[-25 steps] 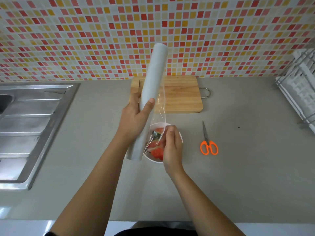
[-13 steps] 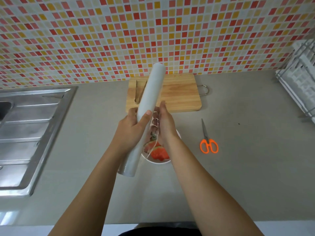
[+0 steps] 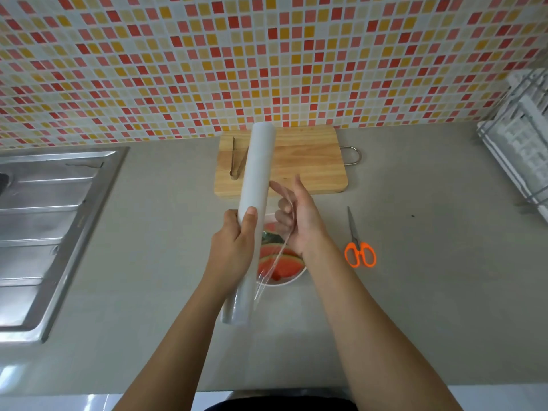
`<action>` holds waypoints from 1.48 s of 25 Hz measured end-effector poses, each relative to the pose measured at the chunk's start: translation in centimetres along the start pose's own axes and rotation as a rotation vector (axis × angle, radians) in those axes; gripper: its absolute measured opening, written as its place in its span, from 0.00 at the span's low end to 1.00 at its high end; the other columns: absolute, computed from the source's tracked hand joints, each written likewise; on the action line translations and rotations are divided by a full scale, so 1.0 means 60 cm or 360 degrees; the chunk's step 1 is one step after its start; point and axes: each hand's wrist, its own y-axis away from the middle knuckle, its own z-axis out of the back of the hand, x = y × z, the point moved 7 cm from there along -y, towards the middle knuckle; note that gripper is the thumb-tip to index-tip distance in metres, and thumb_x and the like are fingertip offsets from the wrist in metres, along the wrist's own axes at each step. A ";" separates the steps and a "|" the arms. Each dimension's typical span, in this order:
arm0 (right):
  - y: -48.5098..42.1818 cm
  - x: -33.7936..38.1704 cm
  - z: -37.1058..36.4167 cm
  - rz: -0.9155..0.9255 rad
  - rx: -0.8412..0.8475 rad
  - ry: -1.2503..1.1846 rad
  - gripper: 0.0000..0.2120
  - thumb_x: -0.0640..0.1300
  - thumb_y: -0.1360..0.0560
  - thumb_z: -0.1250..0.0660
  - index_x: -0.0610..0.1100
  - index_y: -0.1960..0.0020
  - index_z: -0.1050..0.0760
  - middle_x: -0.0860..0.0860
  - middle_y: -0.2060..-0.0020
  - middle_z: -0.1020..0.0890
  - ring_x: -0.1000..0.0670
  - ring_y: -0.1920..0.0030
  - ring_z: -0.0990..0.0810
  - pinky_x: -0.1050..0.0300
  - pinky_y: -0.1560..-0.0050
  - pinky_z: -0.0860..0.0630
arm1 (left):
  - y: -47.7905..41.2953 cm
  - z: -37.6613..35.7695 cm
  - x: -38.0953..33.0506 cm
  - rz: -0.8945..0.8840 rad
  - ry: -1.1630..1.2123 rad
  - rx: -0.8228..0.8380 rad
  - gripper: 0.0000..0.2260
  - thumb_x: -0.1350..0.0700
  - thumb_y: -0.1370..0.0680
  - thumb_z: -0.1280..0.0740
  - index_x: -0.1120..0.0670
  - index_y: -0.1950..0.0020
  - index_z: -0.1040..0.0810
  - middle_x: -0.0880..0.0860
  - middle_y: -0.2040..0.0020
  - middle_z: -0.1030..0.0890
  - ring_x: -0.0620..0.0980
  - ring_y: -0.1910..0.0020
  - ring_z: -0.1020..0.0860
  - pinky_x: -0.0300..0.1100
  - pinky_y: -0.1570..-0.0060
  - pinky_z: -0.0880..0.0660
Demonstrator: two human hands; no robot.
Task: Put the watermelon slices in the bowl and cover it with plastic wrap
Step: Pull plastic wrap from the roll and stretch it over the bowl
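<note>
The left hand [image 3: 234,247] grips the plastic wrap roll [image 3: 255,185], which is held steeply. At its 3 o'clock the bowl [image 3: 284,281] holds the watermelon slices [image 3: 278,265], so step 1 looks done and covering remains. At the bowl's 12 o'clock, the right hand [image 3: 299,221] pinches the loose film. Both hands hide much of the bowl, and the film's edge is faint.
</note>
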 end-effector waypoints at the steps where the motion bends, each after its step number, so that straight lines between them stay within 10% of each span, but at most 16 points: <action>1: 0.000 0.004 -0.005 -0.0033 0.0060 -0.0060 0.17 0.60 0.24 0.40 0.49 0.48 0.20 0.54 0.78 0.38 0.57 0.80 0.42 0.65 0.81 0.39 | 0.001 -0.001 0.001 0.0016 0.0043 0.0030 0.18 0.38 0.21 0.48 0.51 0.54 0.31 0.49 0.60 0.23 0.45 0.64 0.24 0.40 0.69 0.33; 23: 0.003 0.022 -0.007 0.0049 0.0114 -0.0500 0.10 0.48 0.23 0.38 0.52 0.43 0.25 0.55 0.79 0.34 0.57 0.81 0.37 0.66 0.83 0.45 | 0.042 -0.036 0.021 0.0183 0.0552 0.0305 0.19 0.34 0.23 0.47 0.46 0.49 0.27 0.50 0.55 0.20 0.45 0.60 0.18 0.41 0.63 0.24; 31: -0.011 0.023 -0.003 -0.0161 0.0059 -0.0157 0.21 0.65 0.29 0.37 0.47 0.54 0.24 0.51 0.64 0.27 0.51 0.61 0.31 0.55 0.58 0.34 | 0.049 -0.047 0.019 0.0187 0.0663 0.0489 0.21 0.31 0.27 0.45 0.45 0.47 0.26 0.54 0.50 0.20 0.53 0.55 0.19 0.53 0.53 0.22; 37: -0.019 0.041 0.006 -0.0357 -0.0033 -0.0308 0.15 0.56 0.27 0.33 0.45 0.63 0.25 0.55 0.76 0.25 0.56 0.77 0.27 0.65 0.71 0.31 | 0.054 -0.051 0.022 0.0182 0.0746 0.0583 0.22 0.34 0.25 0.44 0.49 0.43 0.27 0.51 0.57 0.18 0.49 0.64 0.19 0.44 0.65 0.23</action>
